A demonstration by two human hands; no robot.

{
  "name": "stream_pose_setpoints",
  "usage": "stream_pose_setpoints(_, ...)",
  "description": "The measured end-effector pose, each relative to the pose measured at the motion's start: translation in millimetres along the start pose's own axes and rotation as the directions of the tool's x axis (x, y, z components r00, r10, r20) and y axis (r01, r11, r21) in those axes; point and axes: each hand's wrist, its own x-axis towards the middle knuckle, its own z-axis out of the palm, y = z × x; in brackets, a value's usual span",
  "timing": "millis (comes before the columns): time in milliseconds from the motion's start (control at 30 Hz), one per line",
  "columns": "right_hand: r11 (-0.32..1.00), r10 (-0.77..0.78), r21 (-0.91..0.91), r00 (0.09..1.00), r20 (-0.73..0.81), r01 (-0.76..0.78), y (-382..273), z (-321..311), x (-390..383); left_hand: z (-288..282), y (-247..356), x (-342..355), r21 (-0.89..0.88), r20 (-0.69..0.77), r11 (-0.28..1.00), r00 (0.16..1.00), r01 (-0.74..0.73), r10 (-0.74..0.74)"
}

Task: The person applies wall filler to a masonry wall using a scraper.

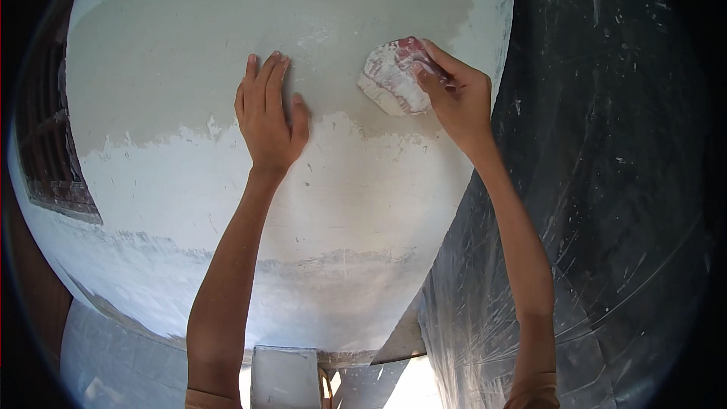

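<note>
My right hand [463,106] grips a reddish putty scraper [394,83], its thumb on the face and its fingers curled round the handle side. White putty smears most of the flat blade, which lies against or close to the wall [363,204]. To the left, my left hand [269,110] rests on the same wall with fingers stretched out and nothing in it. Around both hands the upper wall is a damp-looking grey-beige coat [197,45]; below it, with a ragged border, the surface is paler and whiter.
Dark plastic sheeting [606,121] spotted with white hangs along the wall's right edge, turning clear and creased lower down. A dark slatted window or grille [53,136] is at the left. Below the wall stands a pale box-like object [284,379].
</note>
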Motion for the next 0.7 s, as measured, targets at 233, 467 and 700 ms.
stream_pose_setpoints(233,0.97,-0.013,-0.243,0.996,-0.092,-0.01,6.5,-17.8,13.0,0.6,0.7,0.5,-0.01,-0.008,1.0,1.0,0.001,-0.001)
stream_pose_setpoints(467,0.997,0.079,-0.015,0.957,0.281,-0.077,9.7,8.0,-16.1,-1.5,0.0,0.2,-0.015,-0.023,1.0,1.0,0.01,-0.01)
stream_pose_setpoints(700,0.982,0.054,-0.167,0.972,-0.23,-0.094,19.2,-21.8,-11.8,-1.6,1.5,1.4,-0.018,-0.028,1.0,1.0,0.011,-0.012)
